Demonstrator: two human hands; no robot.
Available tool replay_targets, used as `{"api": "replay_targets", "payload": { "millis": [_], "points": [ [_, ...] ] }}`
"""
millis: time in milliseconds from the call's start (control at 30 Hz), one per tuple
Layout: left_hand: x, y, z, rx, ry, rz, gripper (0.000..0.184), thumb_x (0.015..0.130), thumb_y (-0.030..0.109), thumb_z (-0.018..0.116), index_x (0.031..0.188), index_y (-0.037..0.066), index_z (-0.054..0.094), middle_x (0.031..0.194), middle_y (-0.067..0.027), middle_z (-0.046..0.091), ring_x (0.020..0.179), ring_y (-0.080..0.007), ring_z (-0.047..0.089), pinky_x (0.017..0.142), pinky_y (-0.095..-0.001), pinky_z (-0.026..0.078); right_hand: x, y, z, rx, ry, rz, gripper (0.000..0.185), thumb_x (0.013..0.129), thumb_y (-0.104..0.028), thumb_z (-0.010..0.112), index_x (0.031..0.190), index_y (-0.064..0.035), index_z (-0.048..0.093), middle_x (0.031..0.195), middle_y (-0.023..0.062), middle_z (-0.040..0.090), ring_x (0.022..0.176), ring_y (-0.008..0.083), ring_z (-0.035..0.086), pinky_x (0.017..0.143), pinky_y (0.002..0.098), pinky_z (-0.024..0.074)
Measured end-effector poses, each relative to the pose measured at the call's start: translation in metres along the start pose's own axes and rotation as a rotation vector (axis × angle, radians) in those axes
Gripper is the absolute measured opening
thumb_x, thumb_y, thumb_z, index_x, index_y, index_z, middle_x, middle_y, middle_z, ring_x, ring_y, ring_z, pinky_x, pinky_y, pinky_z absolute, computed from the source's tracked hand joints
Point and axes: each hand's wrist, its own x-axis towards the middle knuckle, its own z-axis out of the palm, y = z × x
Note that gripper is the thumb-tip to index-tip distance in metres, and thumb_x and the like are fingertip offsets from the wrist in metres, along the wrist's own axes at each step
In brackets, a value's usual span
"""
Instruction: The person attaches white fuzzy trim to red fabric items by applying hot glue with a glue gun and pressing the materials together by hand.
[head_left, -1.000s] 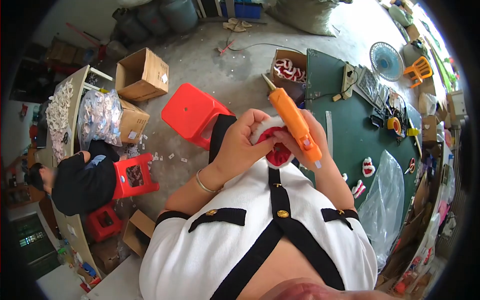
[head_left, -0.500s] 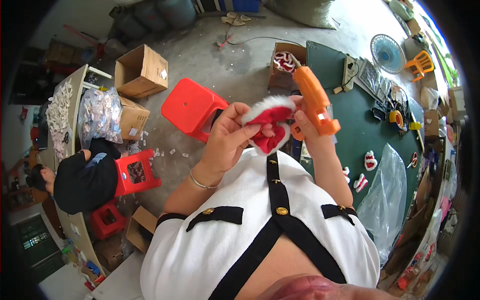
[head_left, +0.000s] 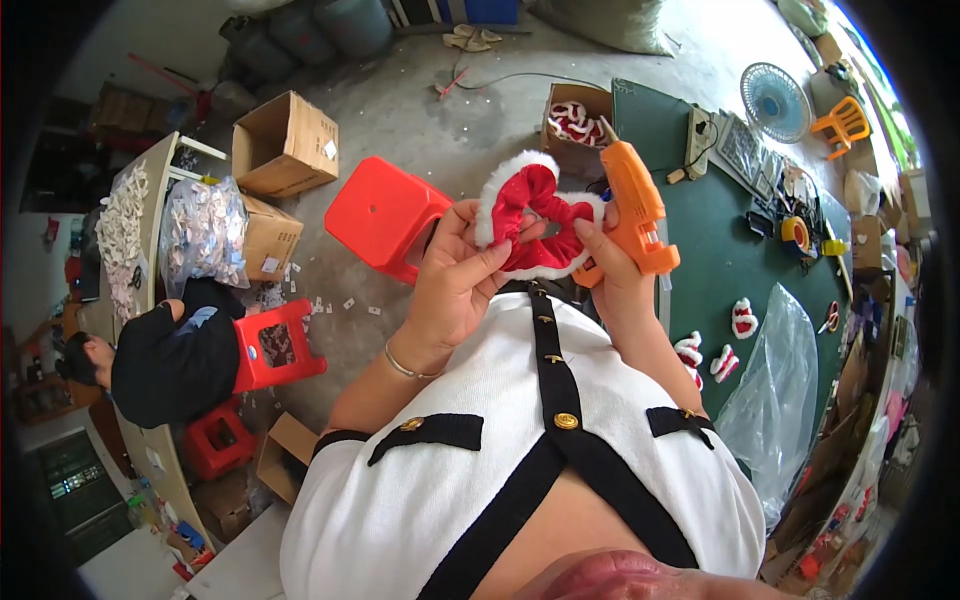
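Note:
A red scrunchie [head_left: 528, 188] with fluffy white edging is held up in front of my chest, its ring spread so the central hole shows. My left hand [head_left: 456, 268] pinches its left side between thumb and fingers. My right hand [head_left: 618, 268] has an orange glue gun [head_left: 634, 200] in its grip, nozzle pointing up and away. The thumb of that same hand presses against the scrunchie's right edge. Some fingers of the right hand are hidden behind the gun and fabric.
A green table [head_left: 690, 240] on the right bears red-and-white fabric pieces [head_left: 724, 362], a clear plastic sheet [head_left: 775, 390], scissors [head_left: 829, 317] and tape [head_left: 795, 233]. Ahead stands a carton [head_left: 575, 150] of similar pieces. A red stool [head_left: 385, 210] is front left; a seated person [head_left: 170, 350] works farther left.
The scrunchie has been opened from a bunched, folded shape into a wide ring. My right hand and the glue gun have shifted slightly; both hands keep their hold.

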Motion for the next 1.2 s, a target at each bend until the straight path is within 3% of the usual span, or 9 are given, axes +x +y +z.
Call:
{"api": "replay_targets", "payload": {
  "millis": [100,233,333,500,600,733,1000,1167,1200],
  "points": [
    [0.002,0.002,0.000,0.034,0.020,-0.053,0.039,0.088,-0.007,0.044,0.124,0.004,0.035,0.120,-0.0164,0.054,0.111,-0.0259,0.056,0.095,-0.0361,0.047,0.000,-0.002,-0.006,0.086,-0.005,0.021,0.032,0.074,-0.002,0.072,0.091,-0.0083,0.046,0.088,-0.0001,0.052,0.082,0.0084,0.053,0.073,0.0247,0.0449],
    [0.006,0.018,-0.002,-0.240,0.002,-0.124,0.045,0.088,-0.002,0.050,0.130,0.003,0.035,0.119,-0.0144,0.054,0.105,-0.0216,0.058,0.091,-0.0315,0.048,-0.002,0.001,-0.018,-0.475,-0.071,-0.115,0.035,0.072,-0.002,0.074,0.093,-0.0078,0.047,0.089,0.0008,0.053,0.082,0.0091,0.053,0.071,0.0249,0.0453],
    [0.012,0.026,-0.004,0.550,-0.138,-0.033,0.048,0.085,0.003,0.060,0.129,0.003,0.041,0.108,-0.0105,0.059,0.095,-0.0171,0.060,0.087,-0.0282,0.047,-0.006,-0.016,-0.003,-0.770,-0.243,-0.279,0.036,0.070,-0.002,0.075,0.090,-0.0086,0.045,0.091,0.0023,0.054,0.083,0.0108,0.055,0.073,0.0256,0.0461],
    [0.015,0.025,0.002,0.630,-0.153,-0.209,0.038,0.081,0.004,0.067,0.116,0.002,0.052,0.093,-0.0069,0.063,0.074,-0.0131,0.062,0.075,-0.0241,0.049,-0.005,-0.013,-0.013,-0.775,-0.289,-0.355,0.039,0.071,-0.002,0.075,0.101,-0.0059,0.049,0.095,0.0042,0.056,0.086,0.0120,0.055,0.077,0.0264,0.0461],
    [0.014,0.012,-0.021,0.181,-0.151,-0.144,0.027,0.080,0.000,0.067,0.104,0.002,0.056,0.079,-0.0041,0.063,0.055,-0.0092,0.055,0.060,-0.0205,0.047,0.000,-0.004,-0.030,-0.206,-0.092,0.049,0.049,0.072,-0.004,0.075,0.114,-0.0035,0.050,0.101,0.0067,0.058,0.093,0.0143,0.056,0.084,0.0281,0.0452],
    [0.014,0.005,-0.018,-0.076,-0.099,-0.146,0.020,0.083,-0.004,0.060,0.100,0.006,0.055,0.078,-0.0048,0.061,0.046,-0.0054,0.046,0.050,-0.0184,0.042,0.003,-0.008,-0.018,0.114,-0.124,-0.006,0.034,0.077,-0.005,0.072,0.104,-0.0053,0.053,0.096,0.0015,0.058,0.078,0.0119,0.056,0.072,0.0249,0.0468],
    [0.014,-0.003,-0.001,0.124,0.065,-0.139,0.026,0.080,-0.007,0.062,0.099,0.007,0.052,0.073,-0.0029,0.058,0.045,-0.0068,0.048,0.043,-0.0202,0.039,0.004,-0.027,-0.005,-0.746,-0.407,-0.300,0.040,0.078,-0.006,0.070,0.112,-0.0023,0.050,0.096,0.0057,0.057,0.087,0.0129,0.055,0.080,0.0253,0.0455],
    [0.012,-0.004,0.002,0.133,0.019,-0.134,0.028,0.080,-0.007,0.062,0.100,0.007,0.050,0.073,-0.0033,0.057,0.044,-0.0067,0.048,0.042,-0.0196,0.039,0.004,-0.017,-0.006,-0.699,-0.282,-0.233,0.033,0.078,-0.006,0.070,0.104,-0.0034,0.050,0.092,0.0053,0.057,0.083,0.0109,0.053,0.076,0.0238,0.0443],
    [0.009,-0.004,0.003,0.141,0.007,-0.144,0.028,0.080,-0.007,0.061,0.101,0.008,0.050,0.074,-0.0033,0.057,0.044,-0.0063,0.047,0.044,-0.0190,0.039,0.004,-0.019,-0.005,-0.514,-0.231,-0.081,0.029,0.078,-0.006,0.069,0.100,-0.0046,0.049,0.090,0.0049,0.056,0.080,0.0105,0.052,0.073,0.0232,0.0435]
  ]
}}
